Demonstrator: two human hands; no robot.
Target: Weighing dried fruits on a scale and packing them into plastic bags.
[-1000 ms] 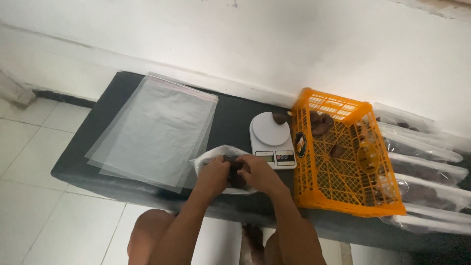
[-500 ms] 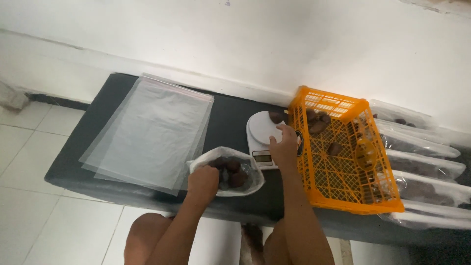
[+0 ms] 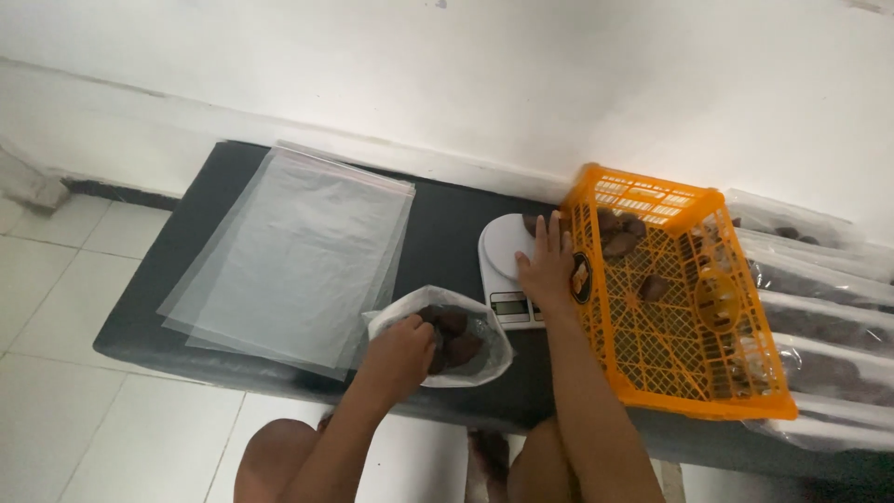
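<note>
On a dark padded bench [image 3: 447,233] against a white wall, the left hand [image 3: 402,352] grips an open clear plastic bag of brown fruit [image 3: 458,337] near the edge; the open right hand [image 3: 548,263] rests on the white kitchen scale [image 3: 507,251]. The bag could tip and spill.

The right hand [image 3: 548,264] covers much of the white kitchen scale [image 3: 507,251], hiding most of the brown piece [image 3: 531,224] at its far edge; whether the fingers touch that piece cannot be told. The scale's display [image 3: 509,305] is too small to read. The left hand [image 3: 400,354] hides the near rim of the open plastic bag [image 3: 484,331]. The filled bags [image 3: 819,317] run off the right edge, partly behind the orange crate [image 3: 689,307].
</note>
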